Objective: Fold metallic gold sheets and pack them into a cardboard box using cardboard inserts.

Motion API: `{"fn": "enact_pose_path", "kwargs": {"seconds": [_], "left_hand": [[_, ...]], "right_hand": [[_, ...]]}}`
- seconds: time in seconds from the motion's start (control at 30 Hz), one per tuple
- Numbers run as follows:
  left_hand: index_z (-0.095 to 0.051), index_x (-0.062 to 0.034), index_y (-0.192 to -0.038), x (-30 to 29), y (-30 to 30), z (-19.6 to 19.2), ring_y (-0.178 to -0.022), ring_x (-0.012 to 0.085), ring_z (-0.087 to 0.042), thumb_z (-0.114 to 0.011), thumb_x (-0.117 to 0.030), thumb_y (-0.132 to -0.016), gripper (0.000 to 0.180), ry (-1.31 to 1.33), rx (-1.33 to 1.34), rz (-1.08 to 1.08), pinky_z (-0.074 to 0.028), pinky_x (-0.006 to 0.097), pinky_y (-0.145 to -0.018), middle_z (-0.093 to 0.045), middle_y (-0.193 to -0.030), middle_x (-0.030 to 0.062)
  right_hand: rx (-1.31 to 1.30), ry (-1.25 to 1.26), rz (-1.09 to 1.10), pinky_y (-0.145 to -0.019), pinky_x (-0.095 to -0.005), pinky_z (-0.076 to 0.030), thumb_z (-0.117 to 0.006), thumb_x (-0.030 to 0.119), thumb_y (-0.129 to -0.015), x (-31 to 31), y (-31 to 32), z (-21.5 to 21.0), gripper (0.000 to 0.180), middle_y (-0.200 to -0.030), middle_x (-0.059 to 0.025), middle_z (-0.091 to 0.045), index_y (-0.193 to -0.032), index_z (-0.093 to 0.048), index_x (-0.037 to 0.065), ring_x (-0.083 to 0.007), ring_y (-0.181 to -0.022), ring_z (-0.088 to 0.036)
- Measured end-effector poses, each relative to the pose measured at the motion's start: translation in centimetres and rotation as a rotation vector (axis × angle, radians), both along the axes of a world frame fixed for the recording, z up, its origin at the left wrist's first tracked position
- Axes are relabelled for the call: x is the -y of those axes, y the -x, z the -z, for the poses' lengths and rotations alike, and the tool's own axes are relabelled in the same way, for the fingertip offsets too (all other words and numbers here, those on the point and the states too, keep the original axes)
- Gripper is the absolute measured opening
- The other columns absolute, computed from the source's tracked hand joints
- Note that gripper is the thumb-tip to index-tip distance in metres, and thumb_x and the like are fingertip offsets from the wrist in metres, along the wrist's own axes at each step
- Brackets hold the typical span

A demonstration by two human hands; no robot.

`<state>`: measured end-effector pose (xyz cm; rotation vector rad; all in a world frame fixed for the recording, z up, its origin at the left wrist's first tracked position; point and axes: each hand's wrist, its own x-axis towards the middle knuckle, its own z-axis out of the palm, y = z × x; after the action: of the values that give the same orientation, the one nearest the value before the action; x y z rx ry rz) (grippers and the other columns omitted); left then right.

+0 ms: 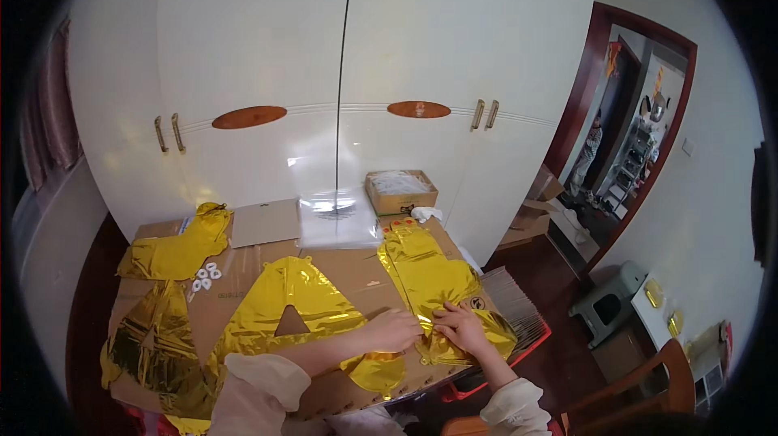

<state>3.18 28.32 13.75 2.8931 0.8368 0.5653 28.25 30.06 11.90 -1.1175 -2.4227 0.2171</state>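
Note:
A flat gold foil balloon [429, 274] lies on the right part of the cardboard-covered table. At its left edge my left hand [395, 331] is closed, its fingertips pinched on the foil. My right hand [459, 327] rests on the lower part of the same balloon, fingers apart and pressed to the shiny surface. Under my left forearm spreads a gold balloon shaped like the letter A [304, 294], with a triangular hole. Another gold balloon [182, 245] lies at the far left, above a crinkled gold one [154, 339].
Small white pieces [207, 274] lie near the left balloons. Clear plastic sheets [336, 217], a grey-brown board [265, 224] and an open cardboard box [401, 191] of clear bags line the back, against a white wardrobe [267, 39]. Flat stacked sheets [519, 310] stand at the right; a wooden chair [648, 379] is nearby.

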Motion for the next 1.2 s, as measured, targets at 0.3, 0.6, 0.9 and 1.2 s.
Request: {"fn": "enact_pose_path", "kwargs": {"seconds": [0.3,0.6,0.9,1.2], "left_hand": [[-0.062,-0.0089,-0.110,-1.9,-1.7,-1.1,-0.107,0.0251,-0.057,-0.061,-0.022,-0.085,0.029,-0.169,0.162,-0.054,-0.043,0.038,-0.094,-0.059,-0.110,0.0089],[-0.052,-0.0124,-0.134,-12.2,-3.6,0.3,-0.126,0.0314,-0.044,-0.051,-0.049,-0.091,0.056,0.050,-0.276,-0.448,-0.027,0.058,-0.106,-0.048,-0.137,0.0117],[-0.045,-0.0192,-0.144,-15.6,-3.9,-0.2,-0.131,0.0323,-0.035,-0.044,-0.072,-0.084,0.080,0.095,-0.276,-0.610,-0.031,0.048,-0.100,-0.038,-0.148,0.0164],[-0.053,-0.0140,-0.135,-16.3,-2.9,2.0,-0.140,0.0422,-0.027,-0.051,-0.061,-0.086,0.067,0.105,0.019,-0.579,-0.017,0.062,-0.110,-0.035,-0.149,0.0194]], "right_hand": [[-0.958,0.446,0.234,-0.070,-0.0214,-0.042,-0.057,0.014,-0.098,-3.3,-2.0,1.3,0.009,-0.082,0.0049,-0.053,-0.095,-0.057,0.005,-0.0047,-0.076,-0.048],[-0.741,0.515,0.076,-0.066,-0.0184,-0.036,-0.053,0.012,-0.100,-3.8,-2.6,-6.5,0.008,-0.082,0.0073,-0.047,-0.093,-0.053,0.007,-0.0024,-0.073,-0.041],[-0.936,0.276,0.261,-0.064,-0.0200,-0.039,-0.052,0.007,-0.098,-1.3,-4.4,-11.3,0.004,-0.081,0.0033,-0.051,-0.095,-0.053,0.004,-0.0032,-0.073,-0.045],[-0.877,-0.209,0.026,-0.100,-0.0458,-0.042,-0.045,0.007,-0.096,10.8,0.2,-17.4,0.008,-0.098,-0.0129,-0.067,-0.089,-0.048,0.004,-0.0228,-0.106,-0.064]]}}
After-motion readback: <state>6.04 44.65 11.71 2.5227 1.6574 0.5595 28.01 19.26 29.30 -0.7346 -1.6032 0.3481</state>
